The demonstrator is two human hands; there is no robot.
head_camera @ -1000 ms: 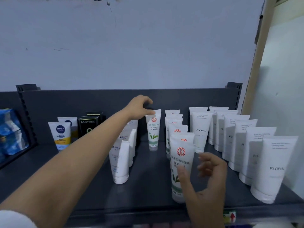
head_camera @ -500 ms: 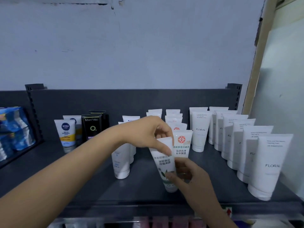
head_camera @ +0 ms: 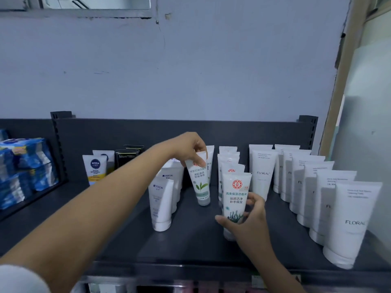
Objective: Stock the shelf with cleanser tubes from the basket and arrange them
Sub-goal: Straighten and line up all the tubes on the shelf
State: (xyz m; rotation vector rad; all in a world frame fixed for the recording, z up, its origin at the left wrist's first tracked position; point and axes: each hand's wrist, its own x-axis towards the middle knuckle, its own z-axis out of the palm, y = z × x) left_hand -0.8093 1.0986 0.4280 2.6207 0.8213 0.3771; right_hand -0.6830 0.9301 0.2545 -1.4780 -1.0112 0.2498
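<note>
Two hands are at work, each with its own cleanser tube. The left hand point(head_camera: 190, 146) pinches the flat top end of the green-leaf tube point(head_camera: 201, 182) between thumb and curled fingers. That tube stands cap down near the middle of the shelf point(head_camera: 190, 235), leaning a little to the left. The right hand point(head_camera: 251, 218) wraps loosely round the lower half of the front red-seal tube point(head_camera: 236, 193), thumb on its left side and fingers behind. Its cap is hidden by the hand, so whether it rests on the shelf cannot be told.

Behind that tube, a red-seal row point(head_camera: 229, 161) runs toward the far side. Just left of the green-leaf tube stand the MANTING tubes point(head_camera: 161, 206), white and cap down. To the right, FLORAL tubes point(head_camera: 262, 172) form two rows, and the right one slants nearer, ending in a large near tube point(head_camera: 355, 220).

Far left stand a NIVEA tube point(head_camera: 94, 168) and black boxes point(head_camera: 127, 157). Beyond a slotted upright, blue packs point(head_camera: 23, 166) are stacked.

The shelf is dark grey and matte, with a back panel point(head_camera: 148, 132) of the same colour. Above it rises a pale blue-grey wall point(head_camera: 190, 70), scuffed and cracked. A tan frame point(head_camera: 342, 81) runs up the right side. A white sleeve point(head_camera: 19, 280) shows at the near left corner.
</note>
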